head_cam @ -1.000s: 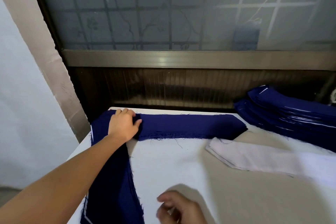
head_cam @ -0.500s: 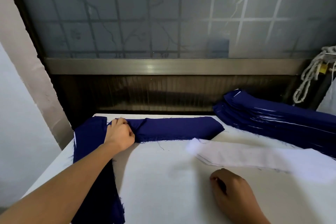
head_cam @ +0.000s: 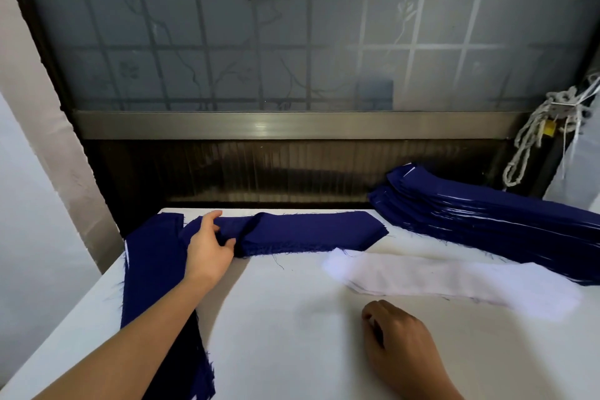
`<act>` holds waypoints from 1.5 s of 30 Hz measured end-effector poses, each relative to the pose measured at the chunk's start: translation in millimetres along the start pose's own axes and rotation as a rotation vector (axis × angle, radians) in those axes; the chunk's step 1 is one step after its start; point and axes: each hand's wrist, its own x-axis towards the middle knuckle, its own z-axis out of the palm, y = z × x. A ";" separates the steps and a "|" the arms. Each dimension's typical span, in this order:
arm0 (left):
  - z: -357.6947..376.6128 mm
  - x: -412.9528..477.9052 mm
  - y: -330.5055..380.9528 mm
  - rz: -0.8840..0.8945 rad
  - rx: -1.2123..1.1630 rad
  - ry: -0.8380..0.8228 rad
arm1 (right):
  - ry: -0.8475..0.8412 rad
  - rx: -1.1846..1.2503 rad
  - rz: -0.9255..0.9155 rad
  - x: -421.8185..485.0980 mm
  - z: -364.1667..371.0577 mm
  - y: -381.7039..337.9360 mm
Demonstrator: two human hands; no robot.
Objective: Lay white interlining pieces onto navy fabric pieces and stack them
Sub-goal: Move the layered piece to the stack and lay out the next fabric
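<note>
A long navy fabric piece (head_cam: 311,230) lies along the far edge of the white table (head_cam: 292,334), bunched at its left end. My left hand (head_cam: 209,250) grips that bunched end between thumb and fingers. A pile of white interlining pieces (head_cam: 454,279) lies to the right of centre. My right hand (head_cam: 399,341) rests on the table just in front of the interlining's left end, fingers curled, holding nothing. A second navy stack (head_cam: 152,276) runs down the table's left side, partly under my left forearm.
A tall stack of navy pieces with thin white edges (head_cam: 493,221) fills the back right corner. Behind the table are a dark panel and a frosted window (head_cam: 292,42). A white rope (head_cam: 532,140) hangs at the far right.
My left hand has closed on the navy piece's left end and bunched it. My right hand has moved from the near edge toward the interlining pile. The view has shifted right.
</note>
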 end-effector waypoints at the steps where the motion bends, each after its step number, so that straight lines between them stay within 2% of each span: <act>1: 3.7 -9.5 5.9 -0.042 -0.064 -0.019 | 0.007 -0.002 -0.002 0.2 0.3 0.3; 4: 16.5 -46.7 20.5 0.010 -0.175 -0.187 | 0.029 -0.014 0.007 0.3 1.5 -0.3; 7: 29.2 -81.6 30.2 0.026 -0.364 -0.505 | 0.087 -0.029 -0.008 0.4 0.4 0.0; 11: 29.6 -102.3 42.5 -0.067 -0.555 -0.843 | 0.186 -0.117 -0.154 0.2 0.2 0.8; 15: 17.4 -99.4 37.9 0.004 -0.610 -1.226 | 0.152 -0.190 -0.325 1.6 1.1 1.4; 18: 12.9 -99.7 30.4 0.070 -0.716 -1.407 | 0.127 -0.168 -0.412 3.3 3.5 1.6; 20: 10.2 -101.6 26.8 0.101 -0.826 -1.446 | 0.155 -0.121 -0.420 4.5 6.4 5.5; 22: 7.5 -103.1 24.1 0.044 -1.001 -1.415 | 0.228 -0.107 -0.431 4.8 7.6 8.5; 23: 6.2 -103.8 23.0 -0.021 -1.080 -1.341 | 0.271 -0.111 -0.438 4.7 8.6 9.7; 27: 9.6 -100.1 18.5 -0.325 -1.279 -0.844 | 0.350 -0.170 -0.377 3.0 7.0 17.6; 30: 13.6 -96.7 20.8 -0.392 -1.321 -0.638 | 0.353 -0.265 -0.312 -0.1 -5.5 36.6; 34: 16.4 -96.1 27.3 -0.386 -1.182 -0.443 | 0.408 -0.360 -0.201 -8.2 -30.5 74.3; 38: 21.4 -95.3 24.5 -0.397 -1.127 -0.257 | 0.488 -0.386 0.013 -18.6 -51.5 99.1; 40: 24.1 -97.1 24.5 -0.378 -1.052 -0.202 | 0.533 -0.295 0.176 -20.3 -57.4 99.3; 43: 29.8 -98.9 20.1 -0.246 -0.599 -0.042 | 0.586 -0.037 0.394 -19.4 -60.1 95.1; 45: 31.0 -99.1 17.9 -0.163 -0.386 0.022 | 0.651 0.194 0.519 -20.8 -64.2 91.8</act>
